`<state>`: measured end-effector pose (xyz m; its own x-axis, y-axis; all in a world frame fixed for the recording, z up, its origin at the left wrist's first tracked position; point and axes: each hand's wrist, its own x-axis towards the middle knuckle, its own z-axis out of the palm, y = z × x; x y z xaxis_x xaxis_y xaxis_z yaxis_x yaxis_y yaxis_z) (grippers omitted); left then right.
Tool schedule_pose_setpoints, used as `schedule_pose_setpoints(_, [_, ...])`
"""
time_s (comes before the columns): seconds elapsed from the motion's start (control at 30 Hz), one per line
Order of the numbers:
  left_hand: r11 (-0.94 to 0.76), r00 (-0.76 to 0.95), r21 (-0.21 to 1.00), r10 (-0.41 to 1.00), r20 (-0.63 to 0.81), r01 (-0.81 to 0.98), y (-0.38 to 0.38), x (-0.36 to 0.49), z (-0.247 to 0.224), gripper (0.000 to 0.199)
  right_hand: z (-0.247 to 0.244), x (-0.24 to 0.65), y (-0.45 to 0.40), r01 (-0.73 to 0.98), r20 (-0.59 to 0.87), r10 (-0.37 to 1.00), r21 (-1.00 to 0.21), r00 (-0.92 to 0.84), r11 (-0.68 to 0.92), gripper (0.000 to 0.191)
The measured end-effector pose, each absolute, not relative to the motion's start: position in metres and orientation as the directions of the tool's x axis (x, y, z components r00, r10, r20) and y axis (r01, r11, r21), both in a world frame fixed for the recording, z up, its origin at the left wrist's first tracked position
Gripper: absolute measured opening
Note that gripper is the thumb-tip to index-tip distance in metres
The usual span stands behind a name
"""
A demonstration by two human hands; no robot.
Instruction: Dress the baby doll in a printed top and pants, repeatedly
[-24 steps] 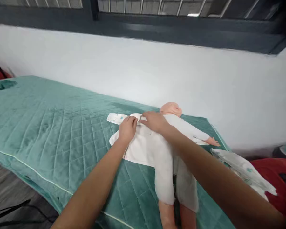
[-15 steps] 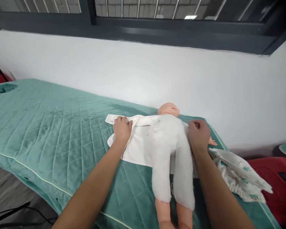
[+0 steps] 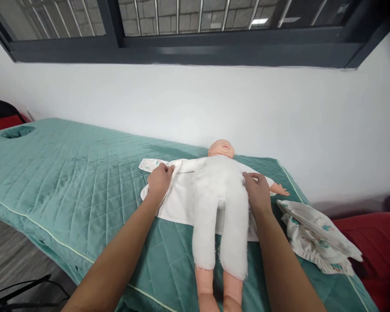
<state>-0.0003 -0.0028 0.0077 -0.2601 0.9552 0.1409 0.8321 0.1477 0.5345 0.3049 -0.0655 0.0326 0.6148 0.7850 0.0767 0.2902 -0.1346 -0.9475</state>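
Observation:
A baby doll (image 3: 221,182) with a white padded body lies on its back, head toward the wall. Beneath it a white garment (image 3: 178,201) is spread open, its patterned sleeve out to the left. My left hand (image 3: 160,180) pinches the garment's edge near that sleeve. At the doll's other side my right hand (image 3: 258,193) has its thumb and fingers together by the white cloth at the torso; what lies between the fingertips is too small to make out. The doll's arm, in a white sleeve, reaches out beyond my right hand.
The doll lies on a green quilted bed cover (image 3: 94,182) with a hole at its far left. Crumpled patterned clothing (image 3: 321,236) lies at the right, beside a red object (image 3: 377,247). A white wall (image 3: 182,104) and barred window stand behind.
My right hand has moved inward to the doll's torso, uncovering more of its arm and sleeve. My left hand stays at the garment's edge. The view has shifted slightly.

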Motion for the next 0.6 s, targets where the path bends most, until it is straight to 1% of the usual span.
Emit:
schedule_pose_setpoints(0.07, [0.169,-0.28,0.524,0.95,0.141,0.835,-0.005,0.0,0.009,0.046,0.033,0.303,-0.067,0.2,0.08,0.799,-0.979,0.596,-0.051,0.042])
schedule_pose_setpoints(0.13, [0.191,-0.298,0.516,0.946,0.131,0.835,-0.007,-0.001,0.01,0.047,0.033,0.302,-0.068,0.132,0.075,0.815,-0.991,0.575,-0.002,0.042])
schedule_pose_setpoints(0.27, [0.211,-0.286,0.479,0.954,0.089,0.852,-0.009,-0.004,0.009,0.047,0.029,0.302,-0.066,0.027,0.0,0.865,-1.0,0.502,-0.015,0.05])
schedule_pose_setpoints(0.37, [0.152,-0.219,0.471,0.971,0.091,0.869,-0.008,-0.006,0.007,0.043,0.025,0.301,-0.063,-0.031,-0.023,0.886,-0.999,0.462,-0.009,0.056])
schedule_pose_setpoints(0.47, [0.017,-0.128,0.563,0.979,0.158,0.826,-0.006,-0.002,0.009,0.035,0.025,0.295,-0.063,-0.058,-0.027,0.885,-0.998,0.464,-0.001,0.058])
schedule_pose_setpoints(0.6, [-0.139,-0.051,0.738,0.972,0.229,0.66,-0.001,0.011,0.024,0.031,0.028,0.283,-0.065,-0.074,-0.005,0.893,-0.997,0.451,0.032,0.057])
